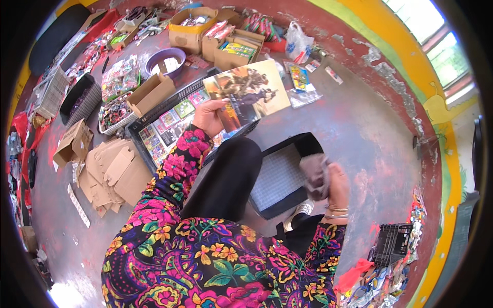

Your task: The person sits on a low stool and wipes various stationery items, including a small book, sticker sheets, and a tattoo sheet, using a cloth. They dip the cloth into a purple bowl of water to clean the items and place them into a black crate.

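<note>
My left hand (209, 117) grips the edge of a thin, picture-covered book (259, 92), held up and tilted above the floor; its cover shows dark figures on a tan ground. Closed around a crumpled grey-brown cloth (315, 177) is my right hand (338, 189), slightly blurred and wearing bracelets at the wrist. The cloth hangs over the right side of a black-rimmed bin (277, 177) with a pale checked inside, which sits by my knee. Behind the book and my left arm lies a shallow black crate (138, 136) with colourful picture cards in it, partly hidden.
Flattened cardboard (110, 172) lies left of the crate. Beyond it stand an open carton (150, 96), a purple basin (165, 61) and several filled boxes (187, 38). A white plastic bag (299, 42) rests near the wall. Scraps (377, 287) are heaped at lower right.
</note>
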### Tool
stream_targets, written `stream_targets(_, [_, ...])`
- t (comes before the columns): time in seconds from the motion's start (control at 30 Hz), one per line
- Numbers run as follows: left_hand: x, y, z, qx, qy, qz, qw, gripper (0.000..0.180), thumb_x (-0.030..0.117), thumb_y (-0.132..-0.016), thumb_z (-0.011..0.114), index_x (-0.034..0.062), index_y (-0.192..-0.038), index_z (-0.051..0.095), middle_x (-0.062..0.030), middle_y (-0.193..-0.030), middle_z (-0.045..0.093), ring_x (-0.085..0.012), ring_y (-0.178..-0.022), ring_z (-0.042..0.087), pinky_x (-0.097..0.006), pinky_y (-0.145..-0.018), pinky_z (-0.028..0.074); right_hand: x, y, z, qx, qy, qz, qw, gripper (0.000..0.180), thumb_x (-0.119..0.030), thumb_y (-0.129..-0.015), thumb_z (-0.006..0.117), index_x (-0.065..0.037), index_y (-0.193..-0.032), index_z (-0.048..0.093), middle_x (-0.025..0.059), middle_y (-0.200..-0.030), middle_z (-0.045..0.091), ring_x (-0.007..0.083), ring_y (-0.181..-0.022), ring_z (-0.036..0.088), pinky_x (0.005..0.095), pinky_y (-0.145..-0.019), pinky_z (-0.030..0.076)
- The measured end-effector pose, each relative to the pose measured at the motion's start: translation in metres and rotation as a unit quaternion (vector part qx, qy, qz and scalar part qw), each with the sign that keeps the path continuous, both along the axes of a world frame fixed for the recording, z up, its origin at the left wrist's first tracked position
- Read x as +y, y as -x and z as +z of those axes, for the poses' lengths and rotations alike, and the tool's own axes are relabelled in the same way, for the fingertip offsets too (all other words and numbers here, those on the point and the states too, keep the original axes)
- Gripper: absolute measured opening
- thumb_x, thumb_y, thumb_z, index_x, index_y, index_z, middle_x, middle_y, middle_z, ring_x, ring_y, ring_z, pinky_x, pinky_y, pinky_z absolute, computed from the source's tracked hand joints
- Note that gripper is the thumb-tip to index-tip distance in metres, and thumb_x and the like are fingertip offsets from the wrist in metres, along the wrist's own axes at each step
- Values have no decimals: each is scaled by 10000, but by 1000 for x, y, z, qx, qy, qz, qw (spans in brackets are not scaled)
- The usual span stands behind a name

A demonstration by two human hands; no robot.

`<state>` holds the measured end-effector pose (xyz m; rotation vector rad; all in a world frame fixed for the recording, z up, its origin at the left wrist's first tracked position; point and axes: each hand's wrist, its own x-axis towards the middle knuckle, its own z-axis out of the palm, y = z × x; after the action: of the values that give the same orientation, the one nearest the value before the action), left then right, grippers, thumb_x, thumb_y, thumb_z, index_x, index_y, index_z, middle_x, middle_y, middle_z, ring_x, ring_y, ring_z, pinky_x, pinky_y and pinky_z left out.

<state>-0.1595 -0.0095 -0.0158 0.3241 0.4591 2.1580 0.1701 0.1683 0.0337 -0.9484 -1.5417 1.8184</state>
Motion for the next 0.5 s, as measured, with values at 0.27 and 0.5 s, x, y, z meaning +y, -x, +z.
stream_targets(0.27, [74,-127,75,-36,-98,-204,973,374,313,-938,383,66,-1214,436,-134,-1152,542,-294,-1022,538,-428,-886,426,-44,46,67,164,-398,-77,900,352,-211,-905,479,-12,-1194,489,164,-1203,501,296,-1068,506,389,-894,407])
stream_targets(0.5, [92,-178,28,724,82,96,678,432,128,-765,643,39,-1144,458,-145,-1126,534,-251,-1046,524,-359,-880,404,-29,45,17,-141,-644,-113,744,426,-269,-879,450,-13,-1218,488,203,-1198,487,361,-1093,442,458,-955,279])
